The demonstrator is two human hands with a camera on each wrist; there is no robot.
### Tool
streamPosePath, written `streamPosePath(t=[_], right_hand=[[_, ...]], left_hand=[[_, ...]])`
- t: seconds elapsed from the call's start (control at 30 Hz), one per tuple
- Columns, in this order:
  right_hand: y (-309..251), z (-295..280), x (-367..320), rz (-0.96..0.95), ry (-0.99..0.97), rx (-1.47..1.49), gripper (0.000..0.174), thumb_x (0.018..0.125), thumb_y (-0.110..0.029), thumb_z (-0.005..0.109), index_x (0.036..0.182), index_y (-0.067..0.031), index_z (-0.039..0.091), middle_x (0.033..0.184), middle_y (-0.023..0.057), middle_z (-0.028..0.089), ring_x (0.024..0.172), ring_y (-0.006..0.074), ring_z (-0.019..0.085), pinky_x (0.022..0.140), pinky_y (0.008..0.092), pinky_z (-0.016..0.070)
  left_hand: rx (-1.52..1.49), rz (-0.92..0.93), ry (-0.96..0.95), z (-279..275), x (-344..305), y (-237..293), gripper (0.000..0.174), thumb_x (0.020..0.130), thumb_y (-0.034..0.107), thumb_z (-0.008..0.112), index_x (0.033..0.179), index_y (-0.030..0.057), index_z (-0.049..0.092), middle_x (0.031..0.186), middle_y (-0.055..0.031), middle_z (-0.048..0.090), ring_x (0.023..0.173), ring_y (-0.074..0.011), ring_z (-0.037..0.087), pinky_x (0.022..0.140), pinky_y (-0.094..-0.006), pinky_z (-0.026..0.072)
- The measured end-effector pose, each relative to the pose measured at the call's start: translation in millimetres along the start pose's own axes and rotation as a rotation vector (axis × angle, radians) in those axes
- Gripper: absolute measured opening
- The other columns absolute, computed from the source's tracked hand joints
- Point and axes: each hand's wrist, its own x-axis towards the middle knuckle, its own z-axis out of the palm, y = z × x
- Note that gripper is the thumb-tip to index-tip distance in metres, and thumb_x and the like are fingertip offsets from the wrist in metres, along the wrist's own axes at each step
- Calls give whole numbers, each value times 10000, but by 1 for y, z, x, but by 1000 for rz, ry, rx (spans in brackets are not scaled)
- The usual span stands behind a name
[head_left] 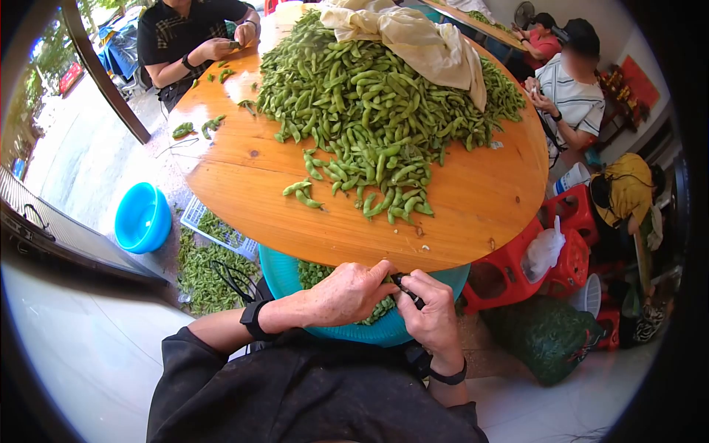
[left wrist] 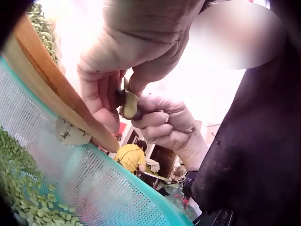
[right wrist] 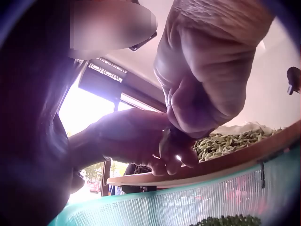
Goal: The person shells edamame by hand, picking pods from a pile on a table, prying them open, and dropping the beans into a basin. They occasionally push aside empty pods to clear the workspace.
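Note:
Both hands meet just over the near edge of the wooden table, above a turquoise mesh basket that holds shelled green beans. My left hand pinches a green soybean pod between thumb and fingers. Close against it, the curled fingers of my right hand grip a small black tool; its exact kind I cannot tell. From the right wrist view the pod is mostly hidden behind fingers. A large heap of unshelled soybean pods covers the far part of the table.
A cream cloth drapes over the heap. Several loose pods lie nearer me. On the floor are a blue basin, spread pods, red stools and a green bag. Other people sit around the table, one at left.

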Motion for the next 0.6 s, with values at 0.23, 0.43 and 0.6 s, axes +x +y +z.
streamPosePath(t=[0.23,0.43,0.6], right_hand=[[-8,6,1,-13,54,-85,126,801,30,631,925,52,619,796,156,572,698,321,603,624,368,474],[-9,41,-6,-190,292,-375,158,824,47,613,979,23,591,860,179,502,688,379,581,582,444,476],[-9,47,-5,-224,398,-464,193,798,89,603,987,53,581,872,202,511,740,399,563,626,462,464]], left_hand=[[-507,-112,-187,-15,0,3,351,990,77,456,1327,-22,445,784,-145,668,678,-241,684,623,-363,541],[-914,-345,-113,4,-1,2,385,978,58,312,1299,-45,497,920,-104,637,716,-152,628,679,-297,532],[-997,-353,166,27,1,14,313,930,28,380,1162,-38,580,1142,-84,594,777,-74,552,663,-226,480]])
